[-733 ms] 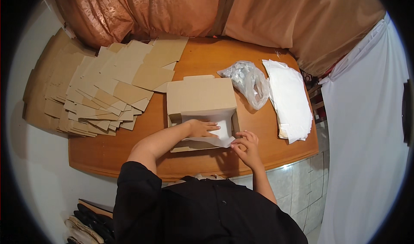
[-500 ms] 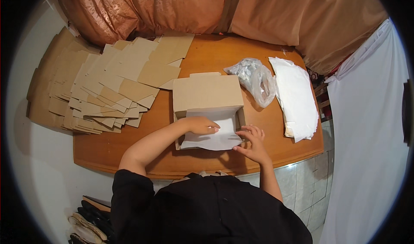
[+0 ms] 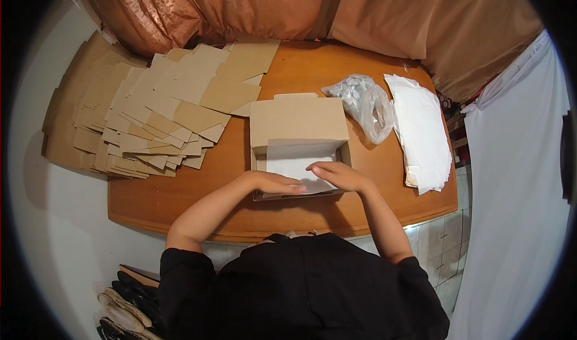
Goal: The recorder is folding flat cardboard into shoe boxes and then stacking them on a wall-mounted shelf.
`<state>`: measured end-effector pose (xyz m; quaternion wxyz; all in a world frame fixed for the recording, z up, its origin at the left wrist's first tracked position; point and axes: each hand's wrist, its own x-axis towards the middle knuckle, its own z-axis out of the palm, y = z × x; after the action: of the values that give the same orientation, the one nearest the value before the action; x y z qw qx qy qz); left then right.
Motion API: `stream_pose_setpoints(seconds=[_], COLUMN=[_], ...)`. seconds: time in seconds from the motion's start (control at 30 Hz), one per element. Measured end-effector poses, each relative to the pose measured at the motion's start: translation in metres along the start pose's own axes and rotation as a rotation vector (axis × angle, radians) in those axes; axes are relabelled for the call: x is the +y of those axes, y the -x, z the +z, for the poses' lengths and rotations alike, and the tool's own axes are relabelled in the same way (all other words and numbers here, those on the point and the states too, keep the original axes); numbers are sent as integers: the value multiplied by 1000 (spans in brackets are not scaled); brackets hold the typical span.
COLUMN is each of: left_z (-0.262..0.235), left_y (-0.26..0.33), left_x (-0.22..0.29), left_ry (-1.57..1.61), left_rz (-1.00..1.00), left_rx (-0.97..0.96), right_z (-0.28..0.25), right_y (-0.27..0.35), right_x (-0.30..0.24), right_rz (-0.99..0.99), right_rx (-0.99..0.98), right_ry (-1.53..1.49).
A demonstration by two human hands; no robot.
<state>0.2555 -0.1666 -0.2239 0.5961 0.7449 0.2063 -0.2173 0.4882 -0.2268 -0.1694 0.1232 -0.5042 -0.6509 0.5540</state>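
In front of me on the wooden table stands a cardboard box, its lid raised at the far side. A white sheet of paper lines the inside. My left hand lies flat over the near left part of the box, fingers stretched and pointing right, against the paper. From the other side my right hand reaches over the near right part, also flat, its fingers pointing left and its thumb raised. Neither hand grips anything. The palms and the paper's near edge are partly hidden under the hands.
Many flat cardboard blanks are piled across the left of the wooden table. Right of the box lie a clear plastic bag with small packets and a stack of white paper. Shoes stand at lower left.
My right hand has moved left from the box's right side onto the paper and flattened. The paper's near edge, which stuck out over the front, now sits down in the box.
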Motion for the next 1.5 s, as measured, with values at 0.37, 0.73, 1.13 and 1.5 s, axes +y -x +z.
stream_pose_setpoints(seconds=[0.37, 0.73, 1.13, 1.5], left_z=[-18, 7, 9, 19], left_y=[27, 26, 8, -5], left_x=[13, 5, 37, -9], left_ry=[-126, -989, -846, -1101], left_rz=[-28, -73, -89, 118], left_rx=[31, 931, 1160, 1131], right_z=[-12, 14, 36, 28], right_y=[-31, -18, -25, -19], right_x=[11, 24, 37, 58], right_rz=[295, -93, -92, -197], right_rx=[-506, 508, 827, 694], right_ry=[237, 1024, 1010, 1046])
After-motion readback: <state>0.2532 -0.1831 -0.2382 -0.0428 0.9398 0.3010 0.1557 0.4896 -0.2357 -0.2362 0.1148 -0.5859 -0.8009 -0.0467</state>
